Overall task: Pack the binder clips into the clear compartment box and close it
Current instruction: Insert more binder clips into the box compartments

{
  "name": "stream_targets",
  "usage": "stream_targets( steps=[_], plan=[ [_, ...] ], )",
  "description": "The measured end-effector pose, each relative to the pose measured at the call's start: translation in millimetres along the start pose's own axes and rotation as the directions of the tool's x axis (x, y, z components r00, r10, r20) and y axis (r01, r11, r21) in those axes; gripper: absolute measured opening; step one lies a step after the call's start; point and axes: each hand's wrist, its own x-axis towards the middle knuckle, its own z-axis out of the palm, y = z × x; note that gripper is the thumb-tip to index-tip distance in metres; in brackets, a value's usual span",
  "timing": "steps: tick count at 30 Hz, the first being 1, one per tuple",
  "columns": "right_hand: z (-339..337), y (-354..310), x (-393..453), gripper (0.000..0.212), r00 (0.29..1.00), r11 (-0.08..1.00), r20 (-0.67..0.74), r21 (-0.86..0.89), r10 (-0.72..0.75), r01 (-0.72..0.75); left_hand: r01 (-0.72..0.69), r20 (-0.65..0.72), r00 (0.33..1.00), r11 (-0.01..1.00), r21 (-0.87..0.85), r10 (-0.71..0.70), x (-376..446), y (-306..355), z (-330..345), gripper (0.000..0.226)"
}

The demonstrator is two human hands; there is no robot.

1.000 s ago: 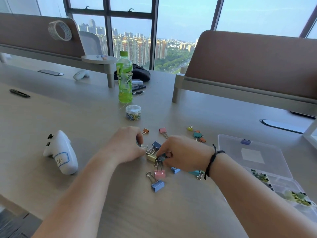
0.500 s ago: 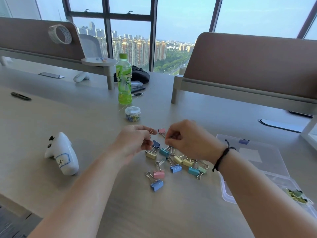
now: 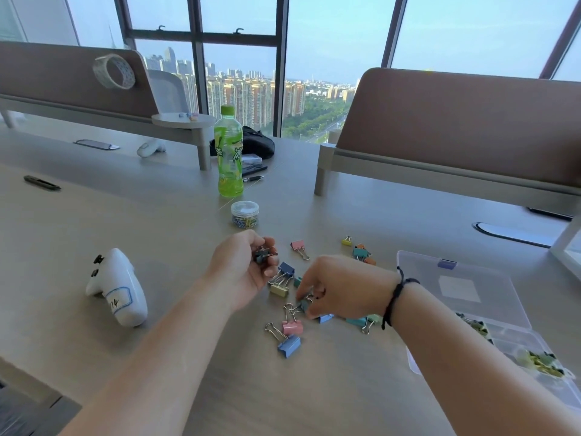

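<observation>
Our left hand [image 3: 245,269] curls around a dark binder clip [image 3: 263,255] while our right hand [image 3: 342,287] pinches a teal binder clip [image 3: 304,305] among pastel clips [image 3: 289,336] scattered on the table [image 3: 157,221] beside the open clear compartment box [image 3: 471,297].

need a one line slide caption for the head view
Left hand holds a dark clip while the right hand pinches another from the pile beside the open box.

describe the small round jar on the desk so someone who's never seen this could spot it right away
Start at the tall green drink bottle standing mid-desk before the window. Just in front of it, toward the person, sits a squat clear jar of mixed-colour paper clips. It is the only round lidded container; the binder clips beyond it lie loose.
</observation>
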Motion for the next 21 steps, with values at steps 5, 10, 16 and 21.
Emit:
stream_targets(
  steps=[5, 10, 16, 21],
  plan=[
    [3.3, -1.0, 2.7, 0.019, 1.000, 1.000, -0.025, -0.026, -0.004, 0.004, 0.003, 0.009, 1.000, 0.999, -0.045, -0.003, 0.6, 2.1, -1.3, 0.016],
    [-14.4, 3.3, -1.9, 0.017, 0.958, 0.972, -0.286, 0.230, 0.014, 0.054, 0.075, 0.002, 0.997, 0.997, -0.012, -0.075, 1.0, 4.2, -3.7, 0.021],
    [-18.5, -26.0, 28.3, 0.024, 0.928, 0.885, -0.373, 0.429, -0.010, 0.182, 0.198, 0.127, 0.971, 0.978, 0.063, -0.204, -5.8, 4.8, 1.1, 0.030],
    [-16.8, -13.0, 68.2, 0.019, 0.896, 0.512, -0.342, 0.844, 0.284, 0.160, 0.224, 0.028, 0.975, 0.966, -0.127, -0.222, 0.1, 7.9, -7.6, 0.041]
  ],
)
